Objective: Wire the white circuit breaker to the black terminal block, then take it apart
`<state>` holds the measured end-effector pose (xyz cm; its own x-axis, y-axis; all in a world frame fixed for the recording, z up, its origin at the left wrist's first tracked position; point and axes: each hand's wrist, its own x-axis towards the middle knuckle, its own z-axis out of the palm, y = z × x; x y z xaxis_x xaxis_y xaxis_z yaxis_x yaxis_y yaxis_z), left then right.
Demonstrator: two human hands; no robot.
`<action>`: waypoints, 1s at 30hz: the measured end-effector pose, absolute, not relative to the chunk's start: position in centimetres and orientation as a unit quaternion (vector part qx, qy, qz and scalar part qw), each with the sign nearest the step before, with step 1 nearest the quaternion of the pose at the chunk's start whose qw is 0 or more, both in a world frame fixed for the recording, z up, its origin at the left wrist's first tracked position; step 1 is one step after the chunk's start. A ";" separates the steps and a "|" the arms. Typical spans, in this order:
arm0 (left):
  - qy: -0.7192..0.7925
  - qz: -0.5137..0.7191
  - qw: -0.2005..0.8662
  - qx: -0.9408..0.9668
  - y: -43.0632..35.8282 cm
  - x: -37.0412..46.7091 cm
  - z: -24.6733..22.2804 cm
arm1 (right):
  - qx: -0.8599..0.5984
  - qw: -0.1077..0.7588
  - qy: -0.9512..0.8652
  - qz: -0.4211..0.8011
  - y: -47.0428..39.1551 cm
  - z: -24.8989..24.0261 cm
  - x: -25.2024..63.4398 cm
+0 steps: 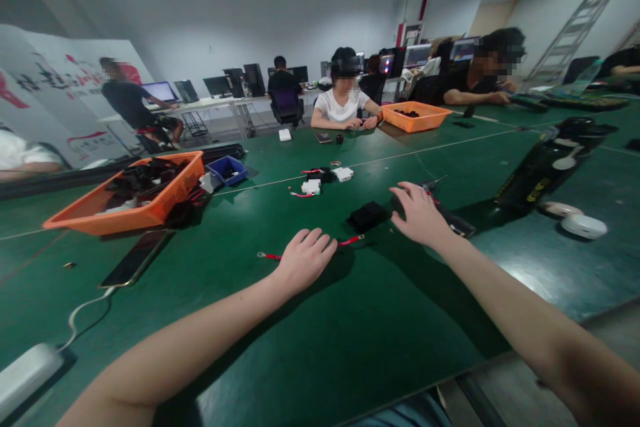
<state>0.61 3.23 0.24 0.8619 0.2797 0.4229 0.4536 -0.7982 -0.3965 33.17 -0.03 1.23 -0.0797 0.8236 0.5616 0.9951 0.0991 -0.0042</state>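
Note:
My left hand [306, 259] is curled over the middle of a short red cable [350, 241], palm down above the green table. A metal ring terminal shows at each end of the cable, one on either side of the hand. My right hand [419, 212] has its fingers apart and holds nothing. Partly behind it lies a black electric screwdriver [457, 223], its thin bit pointing away to the right. Between my hands sits a black block-shaped part [367, 216]. Farther off are a white block [311, 187] with a red cable and another white block [343, 174].
An orange basket [110, 219] of black parts and a small blue bin [227, 171] stand left, near a phone [135, 259] on a charging cable. A black bottle [540, 170] and a white round lid [584, 225] are right. Co-workers sit across the table by another orange basket [415, 121].

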 end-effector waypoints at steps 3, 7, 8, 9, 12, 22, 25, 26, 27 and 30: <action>-0.200 -0.156 0.245 -0.936 3.2 0.6 0.3 | -0.605 0.239 -0.748 -0.130 0.2 0.7 31.1; -0.203 -0.148 0.230 -0.940 2.9 0.5 0.5 | -0.580 0.220 -0.781 -0.075 0.5 -0.2 30.2; -0.204 -0.144 0.226 -0.941 2.8 0.5 0.6 | -0.576 0.217 -0.785 -0.065 0.6 -0.4 30.3; -0.206 -0.138 0.224 -0.943 2.7 0.5 0.7 | -0.573 0.218 -0.788 -0.054 0.8 -0.6 30.5; -0.207 -0.117 0.222 -0.946 2.6 0.5 0.9 | -0.561 0.230 -0.795 -0.024 1.1 -0.8 31.1; -0.213 -0.108 0.218 -0.946 2.5 0.7 0.7 | -0.545 0.307 -0.780 -0.009 1.0 -0.2 32.2; -0.222 -0.110 0.217 -0.944 2.5 0.6 0.6 | -0.538 0.317 -0.781 -0.005 1.0 -0.4 32.3; -0.226 -0.111 0.217 -0.943 2.5 0.6 0.6 | -0.536 0.321 -0.781 -0.004 1.1 -0.5 32.4; -0.229 -0.111 0.216 -0.943 2.5 0.5 0.6 | -0.534 0.323 -0.781 -0.002 1.2 -0.6 32.4; -0.233 -0.112 0.217 -0.941 2.4 0.4 0.6 | -0.526 0.327 -0.785 0.012 1.4 -0.9 32.5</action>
<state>0.40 2.45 0.57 0.8667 0.3892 0.3120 0.4865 -0.7976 -0.3564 32.50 1.41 -0.91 -0.2323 0.8341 0.5004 0.8188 0.4453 -0.3622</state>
